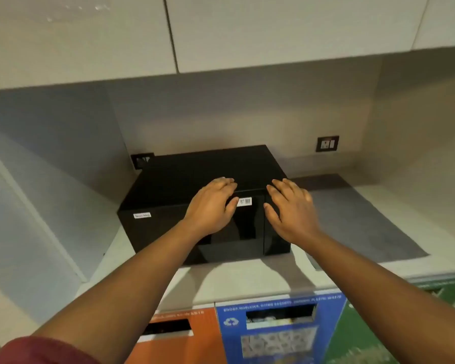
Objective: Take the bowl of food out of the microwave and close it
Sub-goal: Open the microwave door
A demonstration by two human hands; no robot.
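A black microwave (pixel 174 185) stands on a pale counter (pixel 247 279), its dark glass door shut. The bowl of food is hidden; nothing shows through the door. My left hand (pixel 213 206) hovers at the door's upper right, fingers spread over the top front edge, beside a white sticker (pixel 244 201). My right hand (pixel 290 206) is held out over the control panel at the microwave's right end, fingers apart. Neither hand holds anything.
A grey mat (pixel 357 222) lies on the counter right of the microwave. Wall sockets sit behind (pixel 327 143) and at the back left (pixel 142 160). Upper cabinets (pixel 273 30) hang overhead. Below the counter front are orange (pixel 179 334), blue (pixel 279 329) and green (pixel 365 334) bin fronts.
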